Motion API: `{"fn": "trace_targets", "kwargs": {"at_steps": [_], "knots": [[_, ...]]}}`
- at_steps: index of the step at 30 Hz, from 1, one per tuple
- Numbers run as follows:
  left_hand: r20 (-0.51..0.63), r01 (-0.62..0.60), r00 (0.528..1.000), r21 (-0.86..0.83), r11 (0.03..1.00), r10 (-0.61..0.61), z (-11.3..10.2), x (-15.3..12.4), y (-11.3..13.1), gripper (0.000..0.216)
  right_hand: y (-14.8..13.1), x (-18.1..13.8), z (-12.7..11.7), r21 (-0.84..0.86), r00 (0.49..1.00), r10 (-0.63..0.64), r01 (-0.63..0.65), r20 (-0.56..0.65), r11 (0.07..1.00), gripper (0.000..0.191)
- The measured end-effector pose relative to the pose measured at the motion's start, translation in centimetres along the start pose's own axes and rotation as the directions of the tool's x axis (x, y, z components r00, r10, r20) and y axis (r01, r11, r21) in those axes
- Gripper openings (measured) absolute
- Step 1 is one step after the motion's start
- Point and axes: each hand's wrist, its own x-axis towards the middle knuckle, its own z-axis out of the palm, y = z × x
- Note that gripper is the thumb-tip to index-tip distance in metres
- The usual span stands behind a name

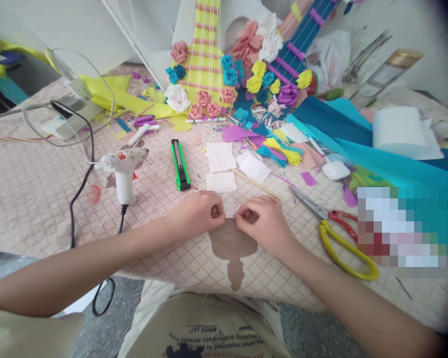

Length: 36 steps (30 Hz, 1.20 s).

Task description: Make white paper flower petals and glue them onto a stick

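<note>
A small piece of white paper [230, 211] is stretched low over the table between my hands. My left hand [199, 211] pinches its left end with thumb and fingertips. The right end is pinched by my right hand [266, 219]. Just beyond my fingers lie several cut white paper pieces [221, 182], with a thin wooden stick [256, 184] beside them. A green utility knife [179, 166] rests past my left hand. To the right of my right hand, scissors [323, 211] with one red and one yellow handle lie spread apart.
At left stands a white glue gun [125, 174] with a black cord [82, 184]. A yellow paper guitar [201, 59] and a blue one [302, 44], trimmed with paper flowers, lean at the back. Coloured scraps, teal paper [336, 124] and a white roll [397, 130] crowd the right.
</note>
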Motion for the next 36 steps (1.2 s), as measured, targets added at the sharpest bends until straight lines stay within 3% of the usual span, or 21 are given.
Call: {"fn": "trace_targets", "kwargs": {"at_steps": [18, 23, 27, 36], "knots": [[-0.016, 0.026, 1.0, 0.027, 0.999, -0.026, 0.0, 0.1, 0.2, 0.008, 0.1, 0.0, 0.1, -0.016, 1.0, -0.014, 0.014, -0.027, 1.0, 0.019], [-0.03, 0.008, 1.0, 0.014, 1.0, -0.008, 0.2, 0.0, 0.1, 0.004, 0.4, -0.6, -0.2, -0.001, 0.98, -0.18, 0.181, -0.08, 0.984, 0.012], [-0.033, -0.002, 0.999, -0.005, 1.0, 0.002, 0.3, 0.0, -0.1, 0.003, 0.5, -1.1, -0.5, -0.058, 0.938, -0.347, 0.346, -0.017, 0.937, 0.014], [-0.043, 0.012, 0.999, -0.022, 1.0, -0.013, 0.2, -0.1, 0.0, 0.004, 0.4, -1.3, -1.3, -0.148, 0.944, -0.329, 0.324, -0.008, 0.934, 0.016]]}}
